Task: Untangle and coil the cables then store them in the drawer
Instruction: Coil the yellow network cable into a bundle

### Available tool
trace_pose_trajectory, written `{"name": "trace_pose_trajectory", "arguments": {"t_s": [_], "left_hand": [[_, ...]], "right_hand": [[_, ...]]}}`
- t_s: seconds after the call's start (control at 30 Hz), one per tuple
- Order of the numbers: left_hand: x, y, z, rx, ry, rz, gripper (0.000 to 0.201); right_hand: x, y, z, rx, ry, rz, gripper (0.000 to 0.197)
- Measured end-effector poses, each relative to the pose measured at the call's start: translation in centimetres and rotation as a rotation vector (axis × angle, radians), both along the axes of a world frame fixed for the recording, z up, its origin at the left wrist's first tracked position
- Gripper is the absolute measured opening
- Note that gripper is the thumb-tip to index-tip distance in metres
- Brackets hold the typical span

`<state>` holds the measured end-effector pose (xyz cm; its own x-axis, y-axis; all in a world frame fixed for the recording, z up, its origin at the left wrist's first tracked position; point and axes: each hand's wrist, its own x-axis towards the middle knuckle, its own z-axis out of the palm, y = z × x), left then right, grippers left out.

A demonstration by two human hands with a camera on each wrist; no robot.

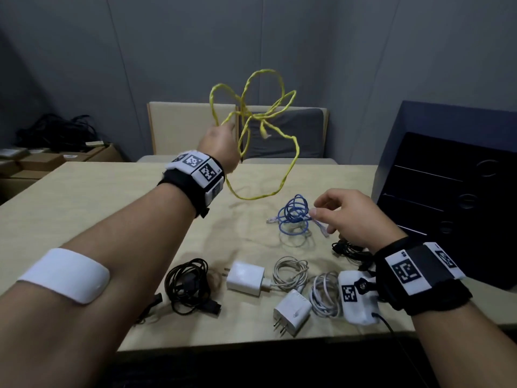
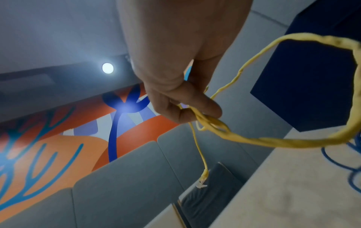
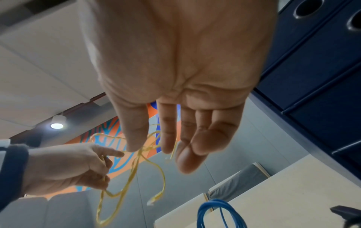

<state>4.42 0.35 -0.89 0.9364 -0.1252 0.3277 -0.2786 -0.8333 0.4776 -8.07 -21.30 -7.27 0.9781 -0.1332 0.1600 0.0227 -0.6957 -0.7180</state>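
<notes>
Standing at table's right edge: dark drawer unit (image 1: 447, 175), drawers closed. Supporting everything: beige table (image 1: 84, 197). Dangling tangled above table: yellow cable (image 1: 291, 155), pinched in raised left hand (image 1: 221, 144). Hovering with fingers loosely spread, holding nothing: right hand (image 1: 352, 217). Lying coiled beside it: blue cable (image 1: 293, 211).

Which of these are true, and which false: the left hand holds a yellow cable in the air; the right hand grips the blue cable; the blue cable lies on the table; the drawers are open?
1. The left hand holds the yellow cable in the air. True.
2. The right hand grips the blue cable. False: its fingers are open and hold nothing.
3. The blue cable lies on the table. True.
4. The drawers are open. False: all look closed.
</notes>
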Motion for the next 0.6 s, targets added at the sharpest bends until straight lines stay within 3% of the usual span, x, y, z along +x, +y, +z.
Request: {"name": "trace_pose_trajectory", "arguments": {"t_s": [0.17,0.37,0.47,0.6], "left_hand": [[-3.7,-0.1,3.6,-0.098,-0.167,-0.08,0.055],[-11.7,-0.4,5.4,-0.106,-0.289,-0.302,0.051],[-16.4,-0.3,4.1,-0.137,-0.236,-0.421,0.054],[-21.2,-0.5,0.4,-0.27,-0.125,-0.547,0.054]], "right_hand": [[-1.5,-0.1,1.6,0.063,-0.123,-0.056,0.018],[-6.3,0.3,5.0,0.346,-0.449,-0.065,0.056],[-10.0,0.6,6.0,0.584,-0.513,0.011,0.055],[-16.0,1.5,4.8,0.601,-0.568,0.017,0.033]]}}
